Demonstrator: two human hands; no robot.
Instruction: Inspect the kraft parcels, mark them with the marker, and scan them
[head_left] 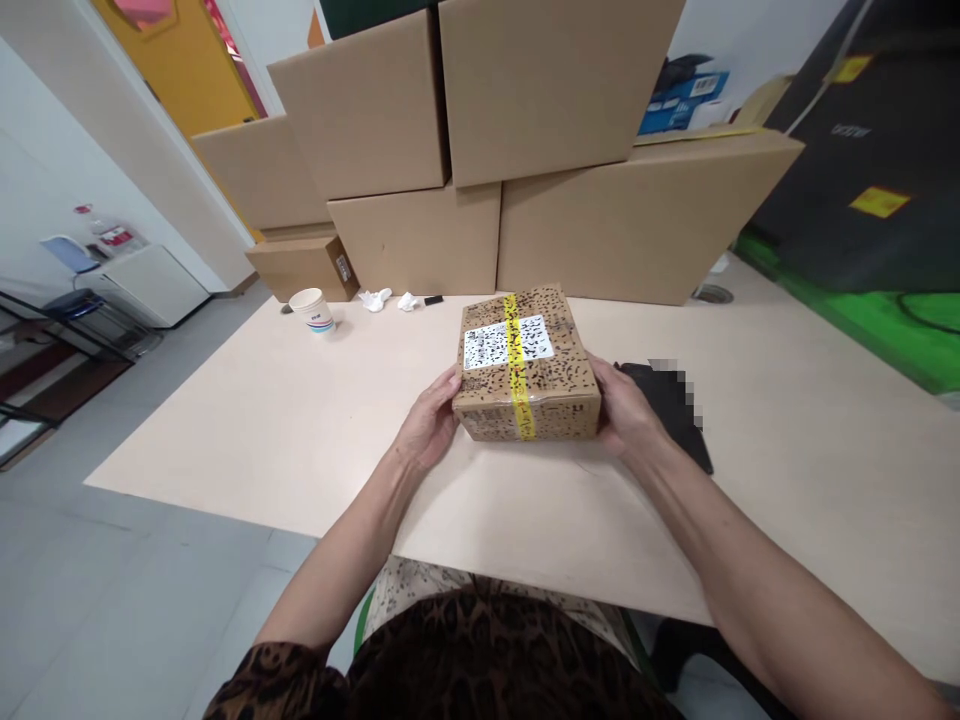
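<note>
Parcel between both hands, long axis and yellow tape pointing away

- The white label on the speckled parcel, crossed by yellow tape, carried print too small to read.
- The paper cup, far left on the counter, bore blurred markings.
- No text was legible.

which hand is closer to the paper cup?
Left. The left hand grips the box's left side, on the paper cup's side; the right hand is across the box.
</note>
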